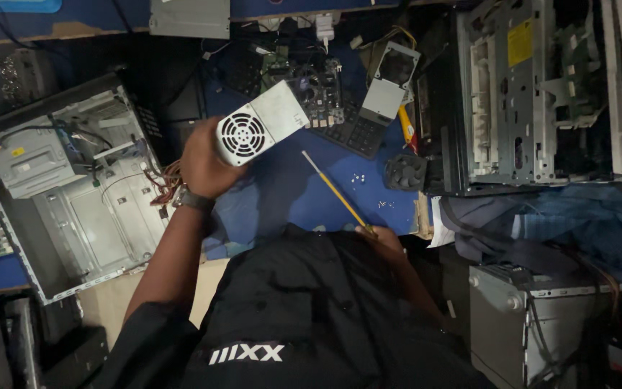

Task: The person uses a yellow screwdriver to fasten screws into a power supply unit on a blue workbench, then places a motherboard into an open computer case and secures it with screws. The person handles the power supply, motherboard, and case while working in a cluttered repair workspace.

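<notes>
The left hand (206, 162) is clamped round the near end of a silver power supply unit (264, 124), lifting it clear above the blue counter (289, 191), its round fan grille turned toward the camera. A box of sheet metal like this looks stiff and fairly heavy for its size, with hard edges; a grip across the plain flat sides seems safest, well away from the grille slots and any trailing wires. The right hand (383, 241) is closed on the handle of a long yellow-shafted screwdriver (336, 191), whose tip points far and left, toward the unit. Its fingers are partly hidden by the dark sleeve, so the exact grip is hard to read. An open computer case (73, 187) lies on the left, a stripped chassis (520, 94) on the right, and a circuit board (318, 90) with a small black fan (404, 173) lie beyond on the counter.
</notes>
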